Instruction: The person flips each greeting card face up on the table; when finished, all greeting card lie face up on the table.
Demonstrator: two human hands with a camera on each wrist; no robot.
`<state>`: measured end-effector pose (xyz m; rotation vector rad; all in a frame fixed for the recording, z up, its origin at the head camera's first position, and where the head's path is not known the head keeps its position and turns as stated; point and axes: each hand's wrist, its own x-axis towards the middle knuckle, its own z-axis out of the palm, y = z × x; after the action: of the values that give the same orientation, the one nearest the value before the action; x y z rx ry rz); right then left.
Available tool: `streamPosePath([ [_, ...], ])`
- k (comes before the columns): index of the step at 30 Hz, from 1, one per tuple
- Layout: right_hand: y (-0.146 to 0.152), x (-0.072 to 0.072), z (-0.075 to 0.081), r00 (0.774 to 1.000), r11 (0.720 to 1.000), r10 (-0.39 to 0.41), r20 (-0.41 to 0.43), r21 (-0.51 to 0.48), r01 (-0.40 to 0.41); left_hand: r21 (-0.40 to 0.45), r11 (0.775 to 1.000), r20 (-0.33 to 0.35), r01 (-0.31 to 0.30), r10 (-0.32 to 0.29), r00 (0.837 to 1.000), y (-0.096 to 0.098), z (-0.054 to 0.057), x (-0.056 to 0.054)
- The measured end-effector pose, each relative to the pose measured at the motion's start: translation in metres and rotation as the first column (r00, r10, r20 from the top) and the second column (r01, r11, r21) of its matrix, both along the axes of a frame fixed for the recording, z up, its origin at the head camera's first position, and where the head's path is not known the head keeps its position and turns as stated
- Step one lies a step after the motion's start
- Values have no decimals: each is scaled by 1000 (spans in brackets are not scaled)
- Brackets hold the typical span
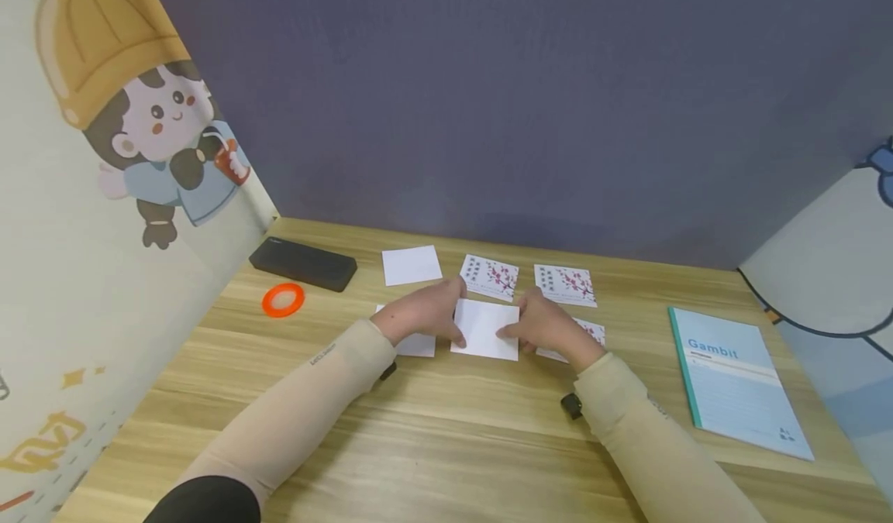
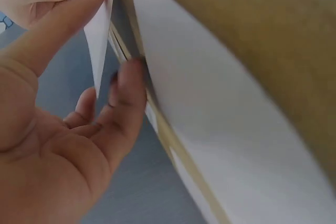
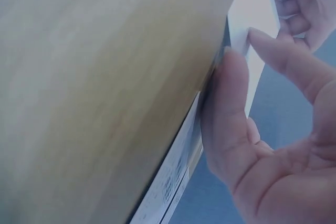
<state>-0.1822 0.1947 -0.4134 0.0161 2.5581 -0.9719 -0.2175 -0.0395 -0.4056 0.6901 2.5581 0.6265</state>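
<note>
A square white card [image 1: 484, 325], plain side up, is held just above the worktop [image 1: 446, 438], near the middle of the spread of cards. Both hands grasp it: the left hand [image 1: 427, 311] pinches its left edge and the right hand [image 1: 556, 329] its right, each with the thumb on the upper face and fingers beneath. To its left, partly covered by the left hand, lies a lower blank card [image 1: 418, 345]; to its right, partly behind the right hand, a lower printed card [image 1: 594, 331]. Beyond are an upper blank card [image 1: 411, 266], a middle printed card [image 1: 491, 276] and a right printed card [image 1: 566, 285], the printed ones showing red blossoms and dark characters. Farther left sit a black case [image 1: 303, 263] and, near it, an orange ring [image 1: 268, 303]. Well to the right lies a pale blue "Gambit" notebook [image 1: 739, 391]. A dark panel [image 1: 488, 104] stands behind.
</note>
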Motion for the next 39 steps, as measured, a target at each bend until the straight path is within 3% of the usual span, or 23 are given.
streamPosePath([
  [7,-4,-9,-2,1000,999,2,-12,-39,-3,119,988,100,-97,86,991,-6,-9,-11],
  [13,-5,-14,-4,1000,995,-21,-19,-96,20,248,953,248,-176,114,962,-10,-13,-15],
  [18,-5,-15,-5,999,985,-42,-7,-167,41,288,932,287,-218,133,949,-11,-12,-15],
  [30,-5,-14,-3,997,969,-80,-21,-235,73,311,922,262,-231,150,953,-13,-9,-19],
  [39,1,-22,-3,989,938,-130,-72,-332,99,312,927,87,-210,192,977,-12,1,-21],
])
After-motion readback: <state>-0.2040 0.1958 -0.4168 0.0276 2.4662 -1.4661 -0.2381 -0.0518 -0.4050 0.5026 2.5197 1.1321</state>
